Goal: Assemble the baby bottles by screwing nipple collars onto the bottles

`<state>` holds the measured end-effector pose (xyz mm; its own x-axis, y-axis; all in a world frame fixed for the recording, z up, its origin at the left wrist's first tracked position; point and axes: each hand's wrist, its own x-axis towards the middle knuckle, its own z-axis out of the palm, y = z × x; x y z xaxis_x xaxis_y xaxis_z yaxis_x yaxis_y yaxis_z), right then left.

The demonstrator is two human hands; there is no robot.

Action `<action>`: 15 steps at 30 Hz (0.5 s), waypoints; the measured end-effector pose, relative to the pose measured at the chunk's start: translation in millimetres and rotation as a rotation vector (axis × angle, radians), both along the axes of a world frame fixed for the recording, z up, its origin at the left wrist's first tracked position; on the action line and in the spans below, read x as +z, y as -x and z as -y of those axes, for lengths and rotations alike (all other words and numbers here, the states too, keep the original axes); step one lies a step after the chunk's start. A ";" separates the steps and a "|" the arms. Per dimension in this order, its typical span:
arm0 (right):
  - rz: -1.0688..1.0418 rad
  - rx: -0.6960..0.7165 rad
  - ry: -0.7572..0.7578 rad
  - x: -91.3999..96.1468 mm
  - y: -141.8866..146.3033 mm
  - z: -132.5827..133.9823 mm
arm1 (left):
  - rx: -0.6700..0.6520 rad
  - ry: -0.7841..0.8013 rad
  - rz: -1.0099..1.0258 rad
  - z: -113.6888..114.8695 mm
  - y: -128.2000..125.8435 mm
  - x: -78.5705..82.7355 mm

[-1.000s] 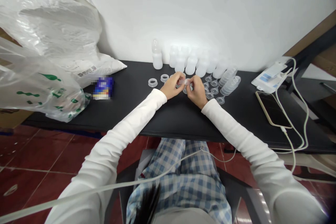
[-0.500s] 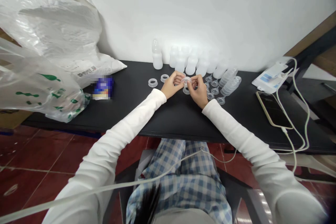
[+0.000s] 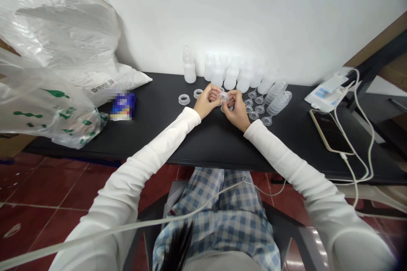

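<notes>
Both of my hands meet over the black table. Between them is a clear bottle collar ring (image 3: 224,96); whether a nipple sits inside it is too small to tell. My left hand (image 3: 207,100) pinches the ring from the left, and my right hand (image 3: 235,109) grips it from the right with the thumb at its front. Beside my left hand lie two loose collar rings, one (image 3: 183,99) farther left and another (image 3: 197,93) partly behind the fingers. To the right of my right hand, several clear bottle nipples (image 3: 254,115) lie on the table.
Several frosted baby bottles (image 3: 231,78) stand along the wall; one capped bottle (image 3: 190,70) stands apart at left. Stacked clear caps (image 3: 279,102) lean at right. A phone (image 3: 329,131) with cables lies far right. Plastic bags (image 3: 63,106) and a blue packet (image 3: 124,106) occupy the left.
My hands stay closed on the collar ring, which has tilted and shifted slightly toward me. My right thumb has moved a little to the left. The view has shifted slightly.
</notes>
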<state>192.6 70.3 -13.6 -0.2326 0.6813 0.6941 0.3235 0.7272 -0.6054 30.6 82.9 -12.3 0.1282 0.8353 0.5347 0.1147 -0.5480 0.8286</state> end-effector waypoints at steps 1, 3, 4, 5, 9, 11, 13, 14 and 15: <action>0.001 -0.006 -0.003 -0.1 -0.3 -0.1 | -0.006 0.003 -0.003 0.3 -0.2 0.1; 0.004 -0.014 -0.004 0.2 -0.8 0.0 | -0.013 0.015 0.000 0.9 -0.7 0.5; 0.005 -0.018 -0.002 0.6 -1.0 0.3 | -0.015 0.018 0.003 1.4 -1.1 0.8; 0.006 -0.024 0.001 1.1 -1.1 0.7 | -0.015 0.020 0.005 2.0 -1.4 1.3; -0.003 -0.051 0.008 3.5 -0.7 3.6 | -0.007 0.014 -0.012 5.4 -2.9 4.5; -0.015 -0.062 0.003 4.0 -0.1 4.8 | -0.008 0.002 -0.019 7.2 -3.4 6.4; -0.025 -0.074 -0.001 3.4 0.4 5.3 | -0.009 -0.014 -0.024 8.7 -3.6 8.0; -0.028 -0.079 -0.001 2.8 0.7 5.3 | -0.008 -0.020 -0.025 9.2 -3.6 8.7; -0.029 -0.083 0.000 2.1 0.8 5.1 | -0.007 -0.023 -0.027 9.5 -3.5 9.2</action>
